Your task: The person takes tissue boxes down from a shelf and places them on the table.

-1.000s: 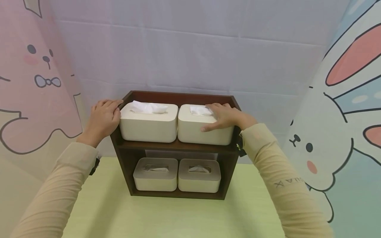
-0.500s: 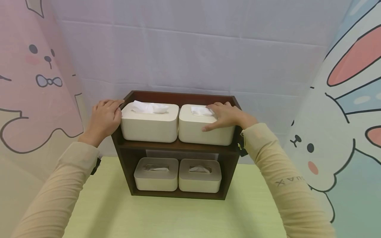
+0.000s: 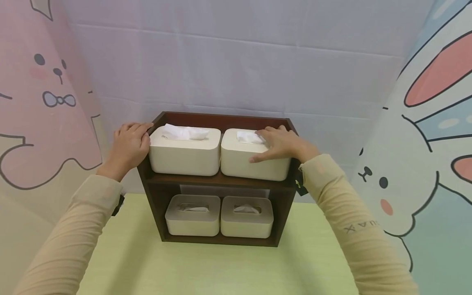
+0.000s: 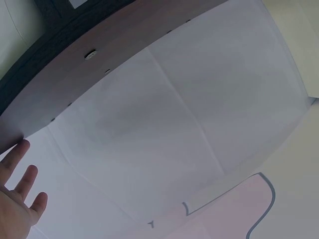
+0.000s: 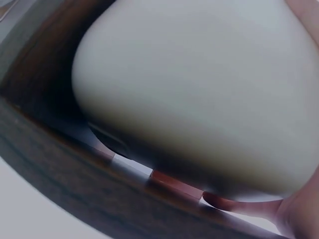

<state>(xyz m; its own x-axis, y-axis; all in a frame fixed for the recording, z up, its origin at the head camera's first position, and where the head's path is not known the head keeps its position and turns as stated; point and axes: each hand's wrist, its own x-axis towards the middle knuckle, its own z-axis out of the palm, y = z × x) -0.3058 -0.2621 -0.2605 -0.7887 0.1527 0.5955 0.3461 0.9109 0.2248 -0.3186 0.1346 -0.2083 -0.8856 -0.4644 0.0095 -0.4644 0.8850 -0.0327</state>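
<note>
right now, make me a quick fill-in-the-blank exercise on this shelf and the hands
The shelf holds ____ tissue boxes in all.
While the left hand touches the shelf's side, the right hand grips a box on the ____ level, not the lower.
The visible tissue is ____ in colour.

Missing words: four; upper; white

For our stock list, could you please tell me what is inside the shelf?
The shelf holds two upper boxes and two lower boxes, all showing white tissue. The right hand covers part of the upper right box; contents below the tissue are hidden.
</note>
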